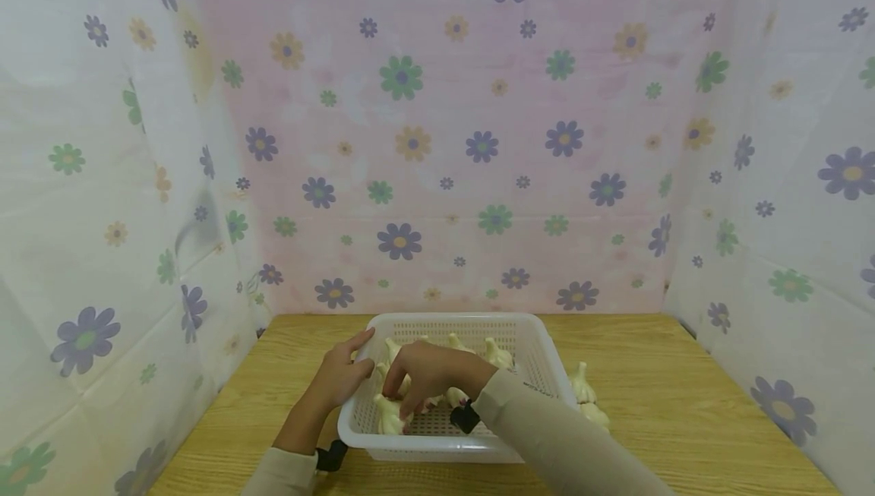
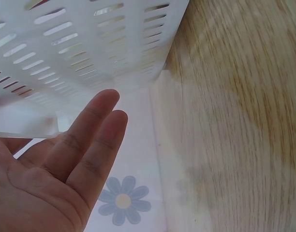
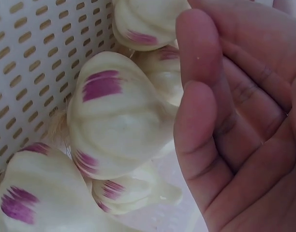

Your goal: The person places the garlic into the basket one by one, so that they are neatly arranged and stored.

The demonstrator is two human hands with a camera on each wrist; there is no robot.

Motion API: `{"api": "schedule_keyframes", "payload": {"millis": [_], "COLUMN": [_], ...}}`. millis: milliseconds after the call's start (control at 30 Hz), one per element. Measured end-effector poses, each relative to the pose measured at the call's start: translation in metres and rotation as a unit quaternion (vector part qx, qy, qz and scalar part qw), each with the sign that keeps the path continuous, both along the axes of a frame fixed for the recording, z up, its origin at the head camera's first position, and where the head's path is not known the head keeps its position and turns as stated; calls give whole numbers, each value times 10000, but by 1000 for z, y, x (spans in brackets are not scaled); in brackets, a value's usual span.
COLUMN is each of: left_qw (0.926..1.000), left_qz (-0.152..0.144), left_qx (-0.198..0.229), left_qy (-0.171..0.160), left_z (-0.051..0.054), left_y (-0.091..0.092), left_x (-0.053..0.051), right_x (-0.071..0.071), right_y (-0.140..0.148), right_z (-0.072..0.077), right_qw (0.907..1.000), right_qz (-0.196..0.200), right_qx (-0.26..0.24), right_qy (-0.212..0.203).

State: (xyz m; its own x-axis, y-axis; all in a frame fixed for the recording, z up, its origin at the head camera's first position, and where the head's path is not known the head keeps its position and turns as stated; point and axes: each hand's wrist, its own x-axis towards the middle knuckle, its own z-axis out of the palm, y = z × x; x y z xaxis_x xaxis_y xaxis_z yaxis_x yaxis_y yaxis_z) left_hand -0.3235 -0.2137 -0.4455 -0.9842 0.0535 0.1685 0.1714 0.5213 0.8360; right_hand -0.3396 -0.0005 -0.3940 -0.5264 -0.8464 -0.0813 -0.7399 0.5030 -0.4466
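Note:
A white perforated plastic basket (image 1: 447,443) stands on the wooden table with several garlic bulbs (image 1: 499,355) in it, cream with purple streaks. My left hand (image 1: 345,374) holds the basket's left rim, thumb over the edge; in the left wrist view two fairly straight fingers (image 2: 97,140) lie along its outer wall. Inside the basket, my right hand (image 1: 437,371) reaches down with bent fingers at a garlic bulb (image 1: 390,416) in the near left corner. In the right wrist view, bulbs (image 3: 116,116) lie beside the bent fingers (image 3: 196,121); whether the fingertips pinch one is hidden.
Two more garlic bulbs (image 1: 582,384) rest on the table (image 1: 656,405), just right of the basket. Flower-printed cloth (image 1: 451,101) encloses the table at the back and on both sides. A small black device (image 1: 331,456) is strapped to the left wrist.

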Motion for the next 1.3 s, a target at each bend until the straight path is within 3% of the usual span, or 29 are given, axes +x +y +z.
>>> {"api": "schedule_keyframes", "payload": {"millis": [267, 567, 667, 1000, 1300], "left_qw": [10000, 10000, 10000, 10000, 9999], "left_qz": [-13, -2, 18, -3, -42], "left_qx": [-26, -12, 15, 4, 95], "left_qy": [2, 6, -14, 24, 1], "left_z": [0, -1, -1, 0, 2], "left_y": [0, 1, 1, 1, 1], "left_x": [0, 1, 1, 1, 3], "right_x": [0, -2, 1, -3, -4], "right_y": [4, 14, 20, 57, 95], "right_z": [5, 21, 28, 36, 43], "right_qw": [9994, 9993, 9988, 9911, 9885], "right_qz": [-267, 15, -15, -368, -563], "right_qx": [-82, -363, -470, -1067, -1310], "right_qy": [-180, 65, -107, -705, -495]}}
